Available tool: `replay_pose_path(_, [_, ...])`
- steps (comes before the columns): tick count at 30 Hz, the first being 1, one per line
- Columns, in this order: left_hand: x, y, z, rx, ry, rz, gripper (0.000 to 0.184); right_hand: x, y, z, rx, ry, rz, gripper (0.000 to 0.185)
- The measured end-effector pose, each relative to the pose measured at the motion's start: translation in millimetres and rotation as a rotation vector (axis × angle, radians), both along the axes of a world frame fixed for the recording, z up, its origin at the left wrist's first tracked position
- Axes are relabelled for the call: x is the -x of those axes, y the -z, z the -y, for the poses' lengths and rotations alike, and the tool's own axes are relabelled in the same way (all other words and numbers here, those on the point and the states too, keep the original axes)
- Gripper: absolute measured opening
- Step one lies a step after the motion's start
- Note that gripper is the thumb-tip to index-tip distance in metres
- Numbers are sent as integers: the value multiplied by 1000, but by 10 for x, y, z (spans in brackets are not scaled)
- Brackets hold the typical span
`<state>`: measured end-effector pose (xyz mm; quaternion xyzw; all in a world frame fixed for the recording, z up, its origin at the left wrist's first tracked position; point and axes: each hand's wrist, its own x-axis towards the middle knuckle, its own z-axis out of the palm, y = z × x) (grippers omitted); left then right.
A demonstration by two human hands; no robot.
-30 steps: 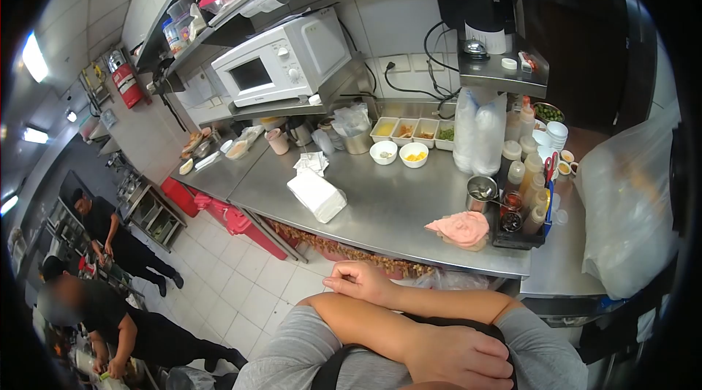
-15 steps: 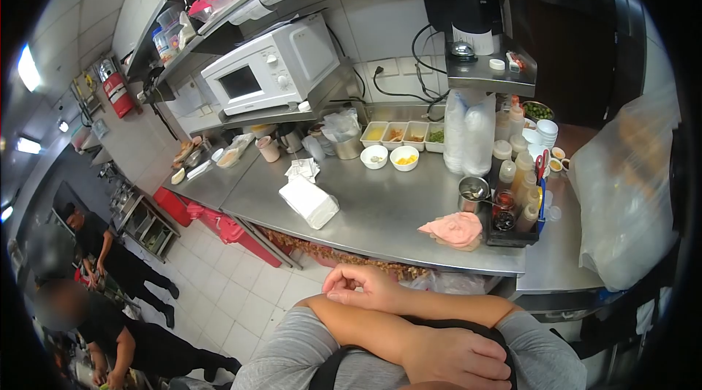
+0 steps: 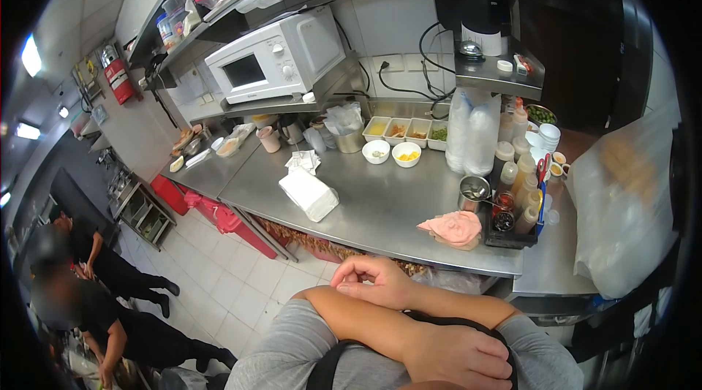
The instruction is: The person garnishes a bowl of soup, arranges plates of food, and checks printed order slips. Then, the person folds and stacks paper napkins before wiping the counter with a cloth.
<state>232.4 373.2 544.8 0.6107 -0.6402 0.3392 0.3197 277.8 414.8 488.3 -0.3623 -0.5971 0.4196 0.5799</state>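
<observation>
My forearms are crossed in front of my grey shirt (image 3: 292, 342). My left hand (image 3: 461, 361) lies across my body at the lower right, its fingers resting over a black strap (image 3: 333, 368) and the shirt, with nothing visible in it. My right hand (image 3: 374, 282) extends to the left past the left forearm, fingers loosely bent and slightly apart, holding nothing. Both hands are off the steel counter (image 3: 380, 207). Nearest to them on the counter are a pink cloth (image 3: 453, 230) and a white folded packet (image 3: 309, 194).
A black caddy (image 3: 512, 238) holds sauce bottles, beside a metal cup (image 3: 474, 191) and stacked plastic cups (image 3: 472, 134). Two white bowls (image 3: 406, 156) stand before topping trays (image 3: 397, 129). A microwave (image 3: 278, 57) sits on a shelf. Two people (image 3: 124, 328) work at the left.
The view has shifted slightly. My arms stay crossed, while the right hand's fingers have loosened and lifted a little. The people at the left have changed posture slightly.
</observation>
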Motion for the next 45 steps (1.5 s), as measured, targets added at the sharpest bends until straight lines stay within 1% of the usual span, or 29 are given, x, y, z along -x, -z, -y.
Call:
replay_pose_path(2, [-5,-16,-15,-16,-3,20,20,6,-5,-10,66,-27,-92,11])
replay_pose_path(5, [-10,-11,12,-1,13,-15,21,89,224,-171,130,17,-232,10])
replay_pose_path(8, [-2,-19,-7,-56,-6,12,24,128,178,-113,60,42,-284,12])
replay_pose_path(11, [20,-68,-13,-87,6,-48,29,86,81,-51,-113,123,-52,15])
replay_pose_path(14, [26,-38,-5,-29,40,-42,33,105,80,-36,-138,174,-14,16])
replay_pose_path(17, [26,-8,-2,-4,47,-51,35,143,108,-92,-166,176,-62,15])
replay_pose_path(20, [6,37,2,52,70,-54,34,139,152,-106,-169,203,-28,15])
replay_pose_path(26, [36,-16,-8,1,53,-93,32,123,132,-53,-167,260,27,15])
replay_pose_path(29, [50,-27,-6,0,35,-78,32,128,182,-110,-215,241,11,14])
replay_pose_path(32, [50,-4,2,12,51,-83,32,168,145,-92,-128,190,-65,13])
replay_pose_path(38, [47,45,-30,43,53,-63,34,170,69,-93,-135,187,48,13])
replay_pose_path(41, [-13,236,38,157,39,-39,34,174,112,-133,-109,181,24,12])
replay_pose_path(45, [-23,216,9,123,58,-76,33,171,170,-165,-126,180,-2,11])
